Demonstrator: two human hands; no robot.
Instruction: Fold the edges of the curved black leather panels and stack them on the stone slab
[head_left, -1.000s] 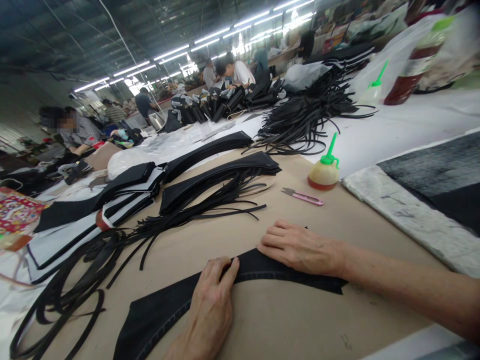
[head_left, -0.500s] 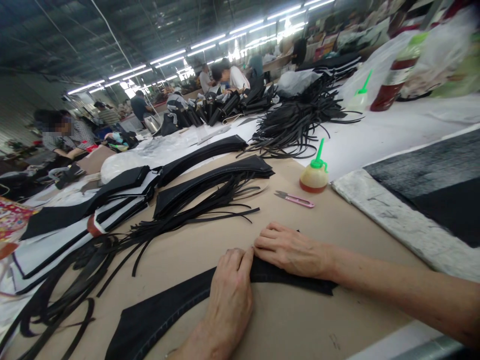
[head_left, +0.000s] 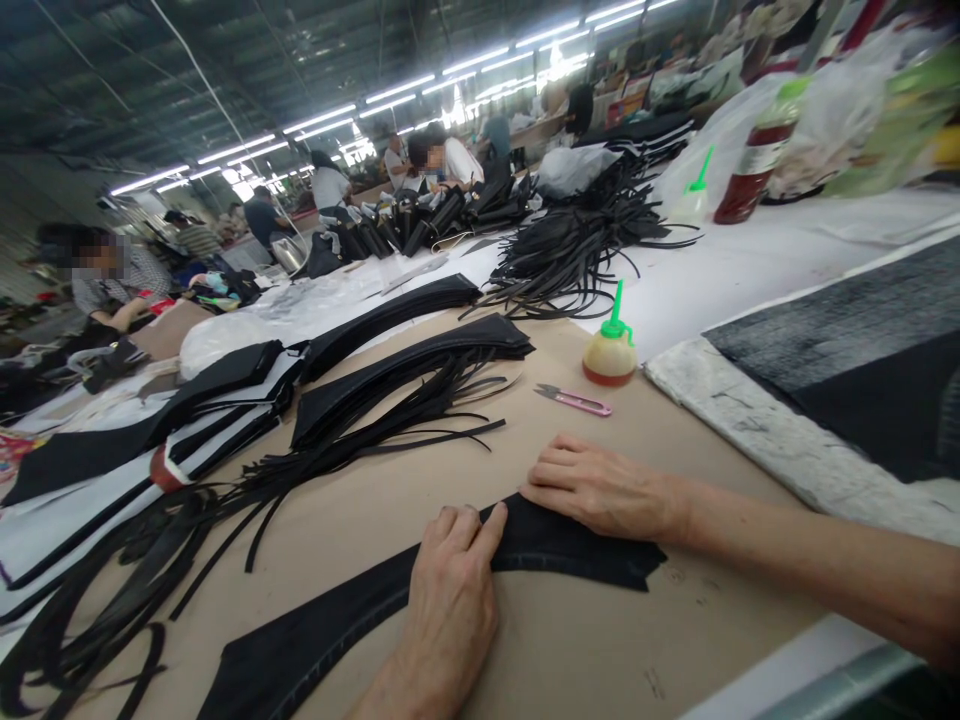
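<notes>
A curved black leather-like piece lies on the brown board, with a line of marks or stitching along its inner edge. Across its middle rests my left hand, fingers bent over the far edge and thumb pressed on top. My right hand grips the far edge further right, its fingers held together and curled; the fingertips are partly hidden. A small gap separates the two hands. Beyond them lie pink-handled thread snips and a squeeze bottle with a green spout and amber liquid.
Stacked curved black pieces and loose black strips lie on the left. A bundle of strips sits further back. On the right is a pale slab beside dark fabric. Other people work in the background.
My right hand has slid a little rightward along the far edge, opening a gap from my left hand. More of the piece shows between them. The view has shifted slightly.
</notes>
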